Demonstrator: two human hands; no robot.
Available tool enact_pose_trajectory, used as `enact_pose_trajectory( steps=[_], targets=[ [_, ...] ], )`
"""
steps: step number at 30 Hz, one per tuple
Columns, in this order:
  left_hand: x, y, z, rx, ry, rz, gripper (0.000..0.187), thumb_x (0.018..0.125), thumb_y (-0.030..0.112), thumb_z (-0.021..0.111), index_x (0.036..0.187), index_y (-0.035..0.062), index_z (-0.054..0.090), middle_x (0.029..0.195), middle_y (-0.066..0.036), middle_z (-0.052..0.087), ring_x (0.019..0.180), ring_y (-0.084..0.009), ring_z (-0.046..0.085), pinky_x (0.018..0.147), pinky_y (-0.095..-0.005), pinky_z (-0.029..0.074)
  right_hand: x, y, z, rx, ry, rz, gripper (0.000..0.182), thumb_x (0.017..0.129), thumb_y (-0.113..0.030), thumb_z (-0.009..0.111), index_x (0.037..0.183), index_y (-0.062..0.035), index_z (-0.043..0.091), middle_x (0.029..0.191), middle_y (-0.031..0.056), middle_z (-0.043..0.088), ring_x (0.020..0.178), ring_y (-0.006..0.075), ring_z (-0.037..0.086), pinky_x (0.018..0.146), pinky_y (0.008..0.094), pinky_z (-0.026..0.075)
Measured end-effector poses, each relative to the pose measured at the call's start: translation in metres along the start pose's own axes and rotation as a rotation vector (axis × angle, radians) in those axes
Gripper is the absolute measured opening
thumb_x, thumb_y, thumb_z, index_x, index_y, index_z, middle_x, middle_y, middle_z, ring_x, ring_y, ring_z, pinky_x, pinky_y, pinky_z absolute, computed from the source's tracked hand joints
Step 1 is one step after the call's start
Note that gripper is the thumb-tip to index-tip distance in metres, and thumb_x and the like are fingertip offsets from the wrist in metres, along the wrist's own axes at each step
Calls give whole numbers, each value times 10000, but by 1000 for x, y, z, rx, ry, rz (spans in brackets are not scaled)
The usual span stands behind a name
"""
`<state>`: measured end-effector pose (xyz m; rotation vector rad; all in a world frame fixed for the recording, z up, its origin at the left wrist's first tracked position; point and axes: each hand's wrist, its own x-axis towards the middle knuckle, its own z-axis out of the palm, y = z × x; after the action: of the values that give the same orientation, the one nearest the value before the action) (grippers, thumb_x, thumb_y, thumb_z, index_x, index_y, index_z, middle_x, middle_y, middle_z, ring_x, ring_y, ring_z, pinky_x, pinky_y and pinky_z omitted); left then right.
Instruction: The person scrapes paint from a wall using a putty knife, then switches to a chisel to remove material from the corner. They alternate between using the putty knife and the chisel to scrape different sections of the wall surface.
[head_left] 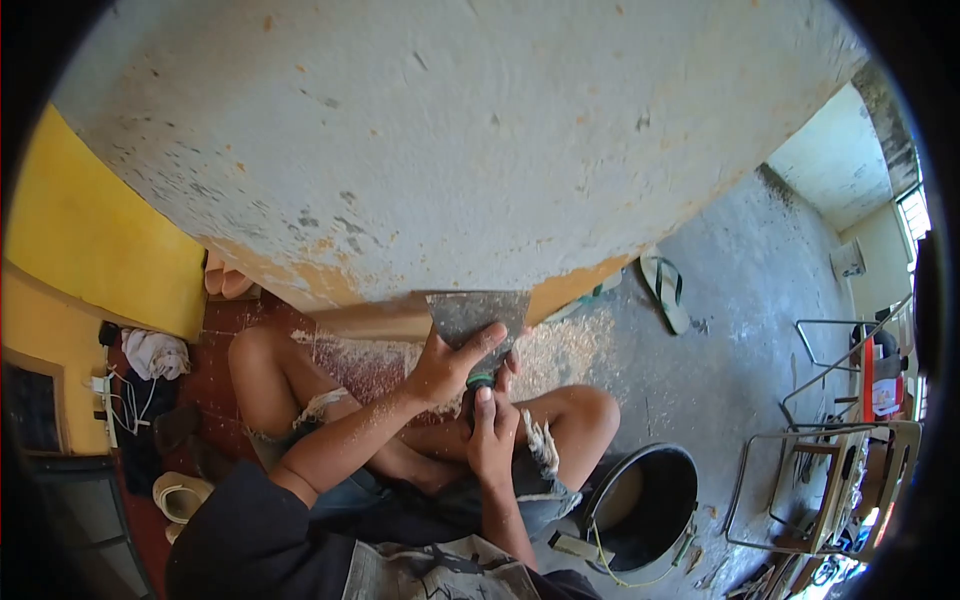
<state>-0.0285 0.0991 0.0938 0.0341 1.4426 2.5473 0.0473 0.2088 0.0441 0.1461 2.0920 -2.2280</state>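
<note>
Left hand: the forearm rises from the lower left, dusted with fine powder. The hand is closed over the lower part of the scraper, thumb laid across the blade face and fingers wrapped behind it.

Scraper: its wide metal blade stands directly above both hands, with the top edge pressed against the base of the wall, where orange paint shows through the worn white coat.

Right hand: positioned just below the left hand and touching it. The forearm rises nearly vertical from the lap. The fingers are curled shut around the scraper handle, of which only a green and dark part shows.

Black bucket: stands on the floor to the right of the right hand, beside the bent knee.
</note>
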Motion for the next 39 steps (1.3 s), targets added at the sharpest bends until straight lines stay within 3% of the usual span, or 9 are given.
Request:
enact_pose_trajectory(
  steps=[12, 16, 19, 20, 22, 24, 34, 37, 39],
  targets=[
    [13, 35, 30, -17, -141, 69, 315, 988, 186, 598, 1186, -57, 639, 796, -96, 683, 659, -151, 652, 618, -289, 562, 9, -43, -10, 74, 2, -28, 381, 1020, -289, 529, 748, -21, 534, 630, -12, 507, 561, 66, 461, 530, 220, 360],
    [3, 24, 19, 112, -211, 14, 417, 991, 232, 600, 1306, -37, 552, 1051, -134, 677, 859, -165, 673, 705, -291, 569, 4, -31, -5, -74, 197, -397, 181, 925, -166, 653, 928, -4, 571, 736, -19, 548, 611, 53, 496, 545, 204, 392],
    [-14, 1, -6, 412, -332, 223, 510, 1001, 215, 575, 1427, -15, 416, 1251, -163, 590, 949, -172, 657, 764, -264, 546, -11, -28, -7, 410, 364, -89, 165, 946, -160, 613, 975, -25, 522, 681, 8, 513, 557, 63, 496, 494, 204, 413],
    [-24, -1, -11, 420, -337, 220, 510, 1001, 215, 575, 1427, -15, 416, 1251, -163, 590, 949, -172, 657, 764, -264, 546, -5, -26, -5, 511, 419, -107, 235, 982, -260, 537, 922, -37, 496, 657, 45, 505, 512, 136, 502, 476, 260, 448],
    [-50, -7, -23, 192, -221, -225, 448, 997, 239, 572, 1359, -15, 497, 1030, -120, 646, 831, -144, 629, 755, -272, 524, -3, -27, -11, 911, 83, 292, 346, 990, -368, 458, 888, -38, 476, 661, 96, 525, 548, 224, 542, 514, 342, 493],
    [-73, -19, -39, 312, -136, -311, 388, 998, 220, 565, 1300, -23, 544, 997, -104, 642, 810, -136, 616, 759, -268, 514, -8, -2, -4, 734, -119, 296, 391, 979, -410, 424, 868, -38, 466, 659, 141, 533, 587, 298, 565, 586, 407, 521],
    [-114, -44, -88, 388, 157, -185, 219, 997, 110, 551, 1131, -38, 641, 953, -91, 688, 894, -154, 659, 826, -272, 512, 5, -19, -16, 890, 21, 335, 415, 989, -444, 432, 851, -56, 484, 657, 137, 554, 603, 314, 591, 609, 419, 522],
    [-111, -31, -83, 501, 201, -54, 201, 991, 89, 554, 1108, -47, 646, 935, -92, 683, 867, -156, 652, 833, -271, 502, 18, -32, -12, 971, 319, 239, 439, 1005, -470, 404, 855, -66, 484, 660, 135, 560, 585, 293, 598, 584, 394, 521],
    [-112, -25, -83, 585, 177, 51, 284, 973, 151, 592, 1166, -56, 613, 1016, -127, 660, 913, -185, 632, 906, -314, 478, 18, -20, -17, 675, -97, 334, 467, 1025, -491, 367, 877, -66, 490, 672, 139, 577, 557, 265, 592, 573, 369, 524]
  ],
)
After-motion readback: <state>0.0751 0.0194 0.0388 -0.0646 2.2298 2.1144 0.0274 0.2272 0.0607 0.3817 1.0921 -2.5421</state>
